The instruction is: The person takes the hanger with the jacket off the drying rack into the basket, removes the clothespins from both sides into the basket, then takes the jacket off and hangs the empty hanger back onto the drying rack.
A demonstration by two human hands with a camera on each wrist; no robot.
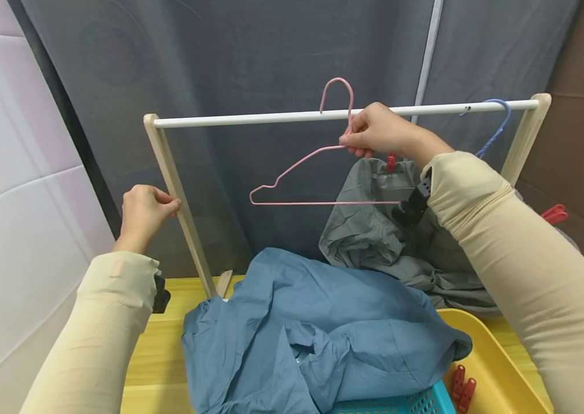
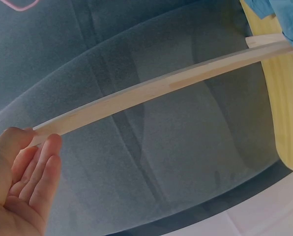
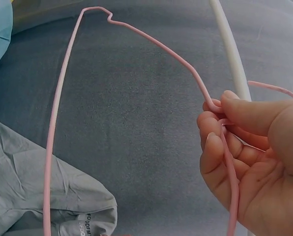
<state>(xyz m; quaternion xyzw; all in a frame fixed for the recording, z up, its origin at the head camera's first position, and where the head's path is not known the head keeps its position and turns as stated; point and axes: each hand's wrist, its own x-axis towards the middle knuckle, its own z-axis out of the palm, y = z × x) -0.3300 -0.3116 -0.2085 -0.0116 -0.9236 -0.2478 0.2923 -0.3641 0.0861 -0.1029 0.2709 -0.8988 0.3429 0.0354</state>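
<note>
In the head view my right hand [image 1: 374,131] grips a pink wire hanger [image 1: 292,203] at its neck, just below the hook. The hook arches above the white bar [image 1: 240,119] of a drying rack, its tip close by the bar. The right wrist view shows thumb and fingers around the pink wire [image 3: 53,108]. My left hand [image 1: 144,213] pinches the rack's left wooden post [image 2: 151,88] between thumb and fingers, below the bar. A grey garment [image 1: 369,224] with a red clothespin [image 1: 391,163] hangs on the right, partly hidden by my right arm.
A blue garment [image 1: 312,305] lies heaped over a teal basket [image 1: 426,401]. Beside it, a yellow tray [image 1: 504,368] holds red clothespins [image 1: 465,391]. A blue hanger [image 1: 499,129] is hooked at the bar's right end. White and brown panels stand at the sides.
</note>
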